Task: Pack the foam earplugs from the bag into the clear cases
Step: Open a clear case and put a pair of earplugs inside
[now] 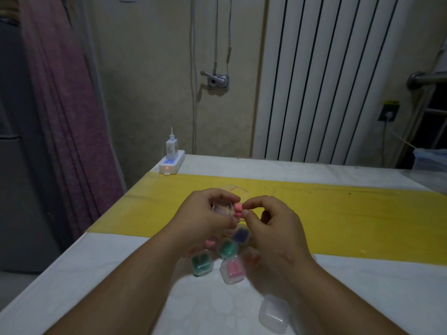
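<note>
Closest to the lens, an empty case (272,315) of cloudy clear plastic sits on the white counter (121,274), just beside the right forearm. Further in, between the two wrists, a cluster of filled cases (227,247) lies packed close together: two hold green plugs, one purple, one pink, and one with reddish plugs is half hidden under the right wrist. A loose pink plug (210,243) shows just below the left wrist.

Above the cluster both hands are raised off the counter. The left hand (208,213) grips a clear case (222,206), its fingers (217,195) curled over the top and the thumb underneath. The right hand (273,226) pinches a pair of pink earplugs (238,210) between thumb and forefinger, right at the case's right edge — whether they are already partly inside it cannot be made out.

Behind the hands a wide yellow strip (338,213) crosses the counter, and on it lies a scrap of clear plastic with a thin red line (238,189), possibly the bag. At the counter's far left corner stands a white power strip (171,164) with a charger (171,148) plugged in.
</note>
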Demonstrator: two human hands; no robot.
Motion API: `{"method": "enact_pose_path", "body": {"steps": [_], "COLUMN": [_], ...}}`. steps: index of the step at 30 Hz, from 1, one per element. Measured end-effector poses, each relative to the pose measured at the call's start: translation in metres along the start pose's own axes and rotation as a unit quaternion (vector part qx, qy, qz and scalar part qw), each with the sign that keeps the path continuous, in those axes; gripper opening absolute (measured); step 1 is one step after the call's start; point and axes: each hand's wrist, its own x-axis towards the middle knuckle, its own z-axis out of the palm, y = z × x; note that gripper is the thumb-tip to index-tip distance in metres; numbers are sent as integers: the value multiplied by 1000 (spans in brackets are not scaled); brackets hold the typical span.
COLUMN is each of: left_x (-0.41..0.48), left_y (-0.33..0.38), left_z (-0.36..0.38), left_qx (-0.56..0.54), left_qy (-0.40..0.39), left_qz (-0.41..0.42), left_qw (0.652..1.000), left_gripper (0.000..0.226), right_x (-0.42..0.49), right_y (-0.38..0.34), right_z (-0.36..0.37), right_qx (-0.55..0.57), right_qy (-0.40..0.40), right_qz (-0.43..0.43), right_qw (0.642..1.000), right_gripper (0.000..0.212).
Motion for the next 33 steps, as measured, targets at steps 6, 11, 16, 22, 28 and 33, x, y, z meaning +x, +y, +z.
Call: {"method": "enact_pose_path", "body": {"steps": [6, 11, 16, 22, 28, 33], "left_x": [0, -3, -4, -2, 0, 4], "left_y": [2, 5, 5, 3, 0, -3], "left_z": [0, 1, 2, 2, -2, -8], "left_qx": [-9, -4, 1, -7, -36, -232], "left_qy": [0, -6, -12, -13, -31, -111], "left_qz": [5, 0, -4, 11, 36, 19], "left_qw": [1000, 1000, 1000, 1000, 998, 966], "left_gripper": [36, 33, 34, 49, 63, 49], "right_x": [6, 7, 8, 9, 3, 8], "right_y": [6, 4, 3, -5, -20, -16], "right_z": [0, -2, -3, -6, -11, -11], "right_qx": [-61, -74, -10, 120, 301, 309], "right_qy": [22, 13, 11, -33, -73, -37], "right_qz": [2, 7, 64, 145, 242, 252], "right_qw": [998, 997, 998, 982, 919, 916], "right_gripper": [12, 15, 14, 25, 22, 19]}}
